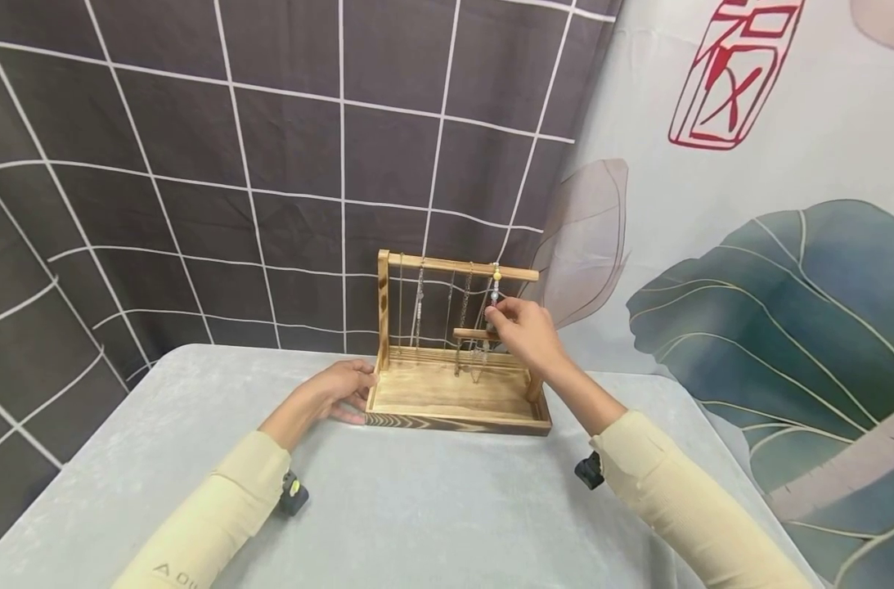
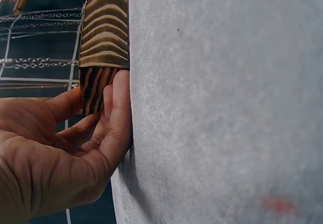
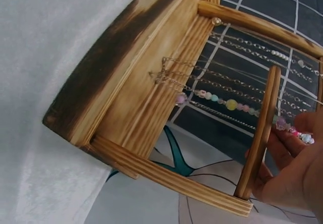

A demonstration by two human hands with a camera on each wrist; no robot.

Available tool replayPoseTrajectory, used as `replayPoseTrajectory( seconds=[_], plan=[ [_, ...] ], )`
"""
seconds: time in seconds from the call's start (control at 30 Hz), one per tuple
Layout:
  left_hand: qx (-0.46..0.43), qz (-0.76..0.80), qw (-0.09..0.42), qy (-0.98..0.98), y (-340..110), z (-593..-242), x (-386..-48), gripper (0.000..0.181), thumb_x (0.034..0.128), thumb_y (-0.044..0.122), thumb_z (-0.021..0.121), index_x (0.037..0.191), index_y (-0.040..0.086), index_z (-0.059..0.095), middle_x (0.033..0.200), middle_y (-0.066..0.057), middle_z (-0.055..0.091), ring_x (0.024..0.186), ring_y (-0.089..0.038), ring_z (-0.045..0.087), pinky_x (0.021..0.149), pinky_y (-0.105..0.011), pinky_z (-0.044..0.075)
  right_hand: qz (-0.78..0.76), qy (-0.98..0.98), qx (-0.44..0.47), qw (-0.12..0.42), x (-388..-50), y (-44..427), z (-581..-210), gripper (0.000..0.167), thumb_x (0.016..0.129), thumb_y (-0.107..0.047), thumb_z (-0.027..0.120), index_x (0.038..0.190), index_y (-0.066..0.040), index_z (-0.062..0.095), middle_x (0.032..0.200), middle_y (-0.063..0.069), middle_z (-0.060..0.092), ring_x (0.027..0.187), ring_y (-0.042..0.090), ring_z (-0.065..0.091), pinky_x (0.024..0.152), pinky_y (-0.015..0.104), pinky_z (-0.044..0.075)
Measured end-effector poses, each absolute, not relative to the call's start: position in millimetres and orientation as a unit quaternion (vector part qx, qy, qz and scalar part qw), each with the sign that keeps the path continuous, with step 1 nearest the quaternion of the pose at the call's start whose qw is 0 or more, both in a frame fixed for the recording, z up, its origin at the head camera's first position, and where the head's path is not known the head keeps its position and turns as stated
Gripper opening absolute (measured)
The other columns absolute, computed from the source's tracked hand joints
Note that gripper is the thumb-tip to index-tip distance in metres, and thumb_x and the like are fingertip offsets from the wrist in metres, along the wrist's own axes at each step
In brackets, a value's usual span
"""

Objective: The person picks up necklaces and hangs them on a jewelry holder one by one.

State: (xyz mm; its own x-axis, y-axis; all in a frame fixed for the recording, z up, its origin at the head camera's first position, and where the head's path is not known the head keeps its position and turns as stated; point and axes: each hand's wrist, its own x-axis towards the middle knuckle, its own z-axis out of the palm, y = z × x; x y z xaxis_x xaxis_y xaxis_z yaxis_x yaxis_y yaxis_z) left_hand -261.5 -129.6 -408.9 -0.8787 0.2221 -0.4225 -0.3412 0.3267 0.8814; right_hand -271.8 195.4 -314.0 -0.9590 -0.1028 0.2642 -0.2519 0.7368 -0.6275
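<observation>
A wooden jewelry stand [image 1: 447, 397] with a shallow tray base stands on the table. My left hand [image 1: 341, 388] grips the tray's left end; in the left wrist view its fingers [image 2: 121, 95] curl about the dark-striped corner [image 2: 96, 85]. At the right part of the stand, my right hand [image 1: 526, 331] pinches a beaded necklace [image 1: 496, 286] below the top bar [image 1: 447, 263]. Its pastel beads [image 3: 231, 104] show in the right wrist view, passing by the short crossbar [image 3: 260, 133]. Several metal chain necklaces [image 1: 420, 303] hang from the top bar. The right fingertips are partly hidden.
The table has a pale grey cloth [image 1: 388, 507]. Behind the stand hangs a dark curtain [image 1: 292, 229] with a white grid, and to the right a leaf-patterned cloth [image 1: 785, 311]. A black wrist camera [image 1: 294, 495] sits at the left cuff, another [image 1: 590, 471] at the right.
</observation>
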Motion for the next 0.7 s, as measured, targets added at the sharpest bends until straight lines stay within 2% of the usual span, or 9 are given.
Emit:
replayPoseTrajectory(
  seconds=[0.17, 0.43, 0.7],
  plan=[
    [-0.037, 0.58, 0.243, 0.777, -132, -408, -262, 0.047, 0.1191, 0.018, 0.053, 0.162, 0.0, 0.046, 0.111, -0.014, 0.068, 0.086, -0.019, 0.073, 0.079, -0.04, 0.075, 0.349, -0.927, 0.09, 0.101, -272, 197, -316, 0.038, 0.115, -0.036, 0.061, 0.129, -0.006, 0.079, 0.131, 0.016, 0.082, 0.129, 0.039, 0.075, 0.111, 0.059, 0.062],
    [-0.037, 0.58, 0.242, 0.777, -133, -407, -262, 0.048, 0.1189, 0.017, 0.052, 0.163, -0.001, 0.046, 0.108, -0.014, 0.069, 0.086, -0.019, 0.074, 0.079, -0.04, 0.075, 0.344, -0.928, 0.096, 0.11, -272, 203, -321, 0.039, 0.114, -0.038, 0.061, 0.129, -0.007, 0.081, 0.127, 0.014, 0.084, 0.116, 0.036, 0.076, 0.104, 0.056, 0.063],
    [-0.036, 0.582, 0.237, 0.777, -131, -408, -262, 0.049, 0.1194, 0.018, 0.053, 0.163, -0.003, 0.046, 0.106, -0.013, 0.07, 0.086, -0.019, 0.074, 0.08, -0.041, 0.075, 0.376, -0.908, 0.107, 0.15, -263, 215, -318, 0.035, 0.114, -0.031, 0.063, 0.13, -0.004, 0.08, 0.127, 0.018, 0.083, 0.122, 0.04, 0.078, 0.112, 0.06, 0.063]
  ],
)
